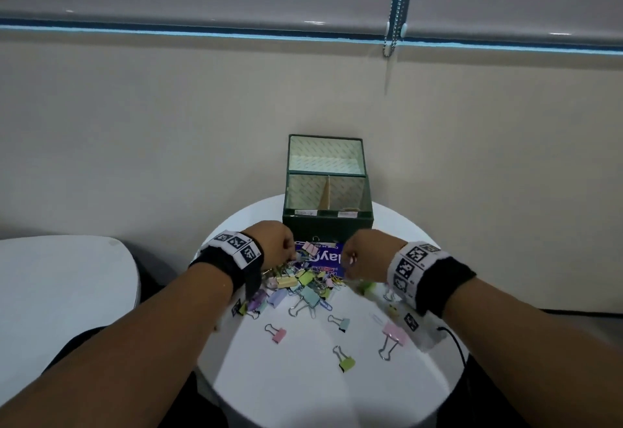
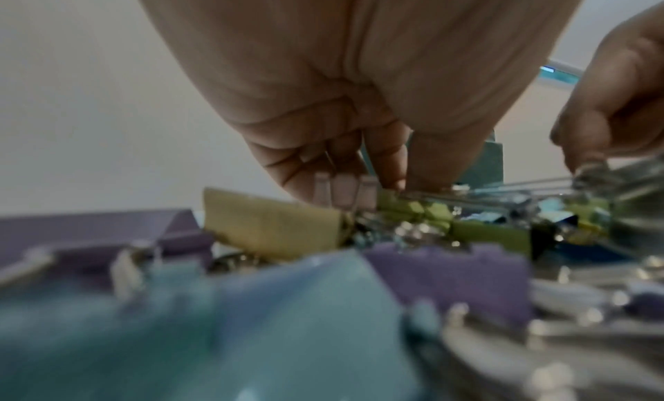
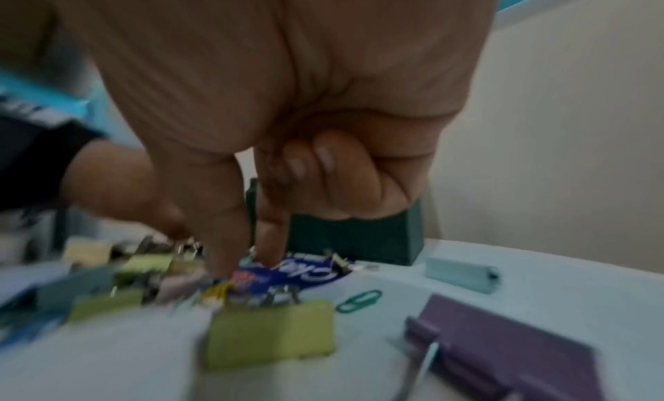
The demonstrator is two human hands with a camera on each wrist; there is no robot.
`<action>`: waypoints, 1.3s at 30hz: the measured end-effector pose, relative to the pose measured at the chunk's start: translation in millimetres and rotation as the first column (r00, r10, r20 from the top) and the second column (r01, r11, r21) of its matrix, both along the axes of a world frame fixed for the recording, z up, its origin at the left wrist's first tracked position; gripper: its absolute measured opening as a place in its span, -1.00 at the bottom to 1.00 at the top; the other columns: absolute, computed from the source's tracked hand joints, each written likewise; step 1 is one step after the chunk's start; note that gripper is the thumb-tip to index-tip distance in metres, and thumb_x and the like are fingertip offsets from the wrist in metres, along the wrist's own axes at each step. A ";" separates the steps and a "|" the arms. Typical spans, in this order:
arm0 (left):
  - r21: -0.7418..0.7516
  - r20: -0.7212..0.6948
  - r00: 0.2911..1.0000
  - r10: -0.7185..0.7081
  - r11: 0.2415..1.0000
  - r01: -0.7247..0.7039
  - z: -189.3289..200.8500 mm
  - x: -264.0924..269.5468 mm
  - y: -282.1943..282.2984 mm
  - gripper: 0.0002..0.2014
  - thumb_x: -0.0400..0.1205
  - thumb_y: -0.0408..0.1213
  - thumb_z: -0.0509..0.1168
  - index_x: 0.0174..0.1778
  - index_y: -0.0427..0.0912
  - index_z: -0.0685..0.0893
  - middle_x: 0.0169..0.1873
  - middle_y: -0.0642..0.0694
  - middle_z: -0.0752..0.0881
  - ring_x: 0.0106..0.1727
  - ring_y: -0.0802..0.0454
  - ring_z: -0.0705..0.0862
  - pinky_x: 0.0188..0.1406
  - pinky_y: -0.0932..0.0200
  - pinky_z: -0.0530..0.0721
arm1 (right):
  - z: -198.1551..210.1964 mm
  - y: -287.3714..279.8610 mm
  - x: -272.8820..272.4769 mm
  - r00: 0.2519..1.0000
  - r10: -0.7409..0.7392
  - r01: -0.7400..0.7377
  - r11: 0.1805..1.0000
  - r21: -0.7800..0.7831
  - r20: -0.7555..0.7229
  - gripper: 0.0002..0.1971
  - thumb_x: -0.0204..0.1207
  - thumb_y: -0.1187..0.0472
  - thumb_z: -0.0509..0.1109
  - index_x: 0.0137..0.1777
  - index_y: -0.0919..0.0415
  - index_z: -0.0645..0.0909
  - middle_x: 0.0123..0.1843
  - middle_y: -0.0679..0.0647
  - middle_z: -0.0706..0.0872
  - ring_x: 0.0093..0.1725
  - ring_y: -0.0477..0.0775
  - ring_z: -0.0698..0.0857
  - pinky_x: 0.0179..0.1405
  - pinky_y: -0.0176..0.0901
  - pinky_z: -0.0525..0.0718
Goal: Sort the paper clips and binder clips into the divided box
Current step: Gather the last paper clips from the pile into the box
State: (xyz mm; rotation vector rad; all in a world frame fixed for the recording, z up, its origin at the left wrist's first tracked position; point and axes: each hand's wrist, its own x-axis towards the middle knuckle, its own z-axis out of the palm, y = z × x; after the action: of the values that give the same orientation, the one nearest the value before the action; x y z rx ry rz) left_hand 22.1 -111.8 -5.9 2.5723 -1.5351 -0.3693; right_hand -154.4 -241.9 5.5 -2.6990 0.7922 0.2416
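Note:
A dark green divided box (image 1: 327, 222) stands open at the back of the round white table (image 1: 303, 400), also seen in the right wrist view (image 3: 352, 242). In front of it a pile of pastel binder clips and paper clips (image 1: 303, 287) lies partly on a blue packet (image 1: 328, 259). My left hand (image 1: 290, 252) reaches into the pile's left side; its thumb and curled fingers (image 2: 398, 187) pinch a green binder clip (image 2: 413, 208). My right hand (image 1: 349, 260) pinches thin silver clip wire (image 2: 589, 170) with thumb and forefinger (image 3: 244, 261) at the pile's right side.
Loose binder clips lie nearer me: pink (image 1: 279, 335), teal (image 1: 344, 324), green (image 1: 347, 363), large pink (image 1: 394, 333). By my right hand lie a green binder clip (image 3: 269, 333), a purple one (image 3: 503, 347) and a green paper clip (image 3: 359, 300). A white seat (image 1: 67, 292) stands left.

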 end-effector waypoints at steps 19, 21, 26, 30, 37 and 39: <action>-0.254 0.026 0.997 -0.075 0.964 0.079 -10.2 7.6 3.8 -0.89 0.70 -0.18 0.31 -0.12 0.12 0.60 -0.19 0.16 0.66 -0.15 0.18 0.62 -0.06 0.17 0.64 | 57.6 -73.6 63.0 0.979 -0.058 0.082 0.990 -0.117 0.197 -0.91 0.52 0.27 0.33 -0.21 0.16 0.56 -0.25 0.07 0.62 -0.25 0.07 0.59 -0.20 -0.09 0.66; -0.260 0.029 0.996 -0.079 0.962 0.083 -10.6 7.9 4.5 -0.90 0.70 -0.19 0.31 -0.12 0.11 0.61 -0.19 0.15 0.66 -0.15 0.17 0.62 -0.05 0.16 0.65 | 58.6 -72.9 72.1 0.990 -0.042 0.067 0.980 -0.188 0.133 -0.95 0.55 0.25 0.33 -0.12 0.18 0.61 -0.16 0.08 0.67 -0.19 0.08 0.62 -0.17 -0.11 0.64; -0.269 0.033 0.995 -0.093 0.958 0.099 -10.3 8.3 4.8 -0.91 0.70 -0.18 0.30 -0.12 0.09 0.62 -0.19 0.15 0.66 -0.16 0.16 0.62 -0.09 0.17 0.63 | 56.3 -73.5 77.8 0.993 0.000 0.018 0.988 -0.154 0.120 -0.76 0.56 0.33 0.38 0.18 0.13 0.70 0.18 0.06 0.76 0.02 0.05 0.69 0.00 -0.14 0.67; -0.285 0.039 0.994 -0.107 0.952 0.114 -9.9 8.0 5.9 -0.92 0.70 -0.19 0.31 -0.10 0.07 0.64 -0.19 0.14 0.67 -0.16 0.17 0.63 -0.08 0.16 0.65 | 61.7 -64.3 56.3 0.964 0.016 0.006 0.997 -0.083 0.266 -0.58 0.60 0.36 0.37 0.42 0.00 0.63 0.40 -0.03 0.69 0.32 0.05 0.68 0.27 -0.16 0.63; -0.291 0.172 0.973 -0.154 0.936 0.199 -6.3 4.0 4.4 -0.92 0.69 -0.15 0.31 -0.11 0.10 0.64 -0.14 0.16 0.63 -0.06 0.14 0.55 0.01 0.11 0.60 | 23.2 -44.0 -27.8 0.988 0.093 -0.087 0.995 -0.051 0.127 -0.79 0.60 0.25 0.38 0.01 -0.11 0.75 0.01 -0.22 0.70 0.05 -0.12 0.70 0.23 -0.12 0.70; -0.309 0.211 0.962 -0.173 0.922 0.234 -2.8 -0.5 4.7 -0.93 0.69 -0.15 0.33 -0.11 0.09 0.65 -0.13 0.14 0.62 -0.04 0.12 0.53 0.01 0.10 0.58 | 10.1 -45.3 -42.5 0.995 0.099 -0.097 0.994 -0.049 0.027 -0.78 0.60 0.17 0.41 0.14 -0.17 0.75 0.07 -0.23 0.64 0.17 -0.10 0.66 0.29 -0.16 0.62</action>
State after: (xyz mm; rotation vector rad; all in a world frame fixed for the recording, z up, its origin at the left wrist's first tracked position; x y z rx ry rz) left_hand 21.6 -107.1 -8.7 2.2418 -1.7589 0.1054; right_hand -196.9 -287.2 15.6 -2.7831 0.6661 0.2076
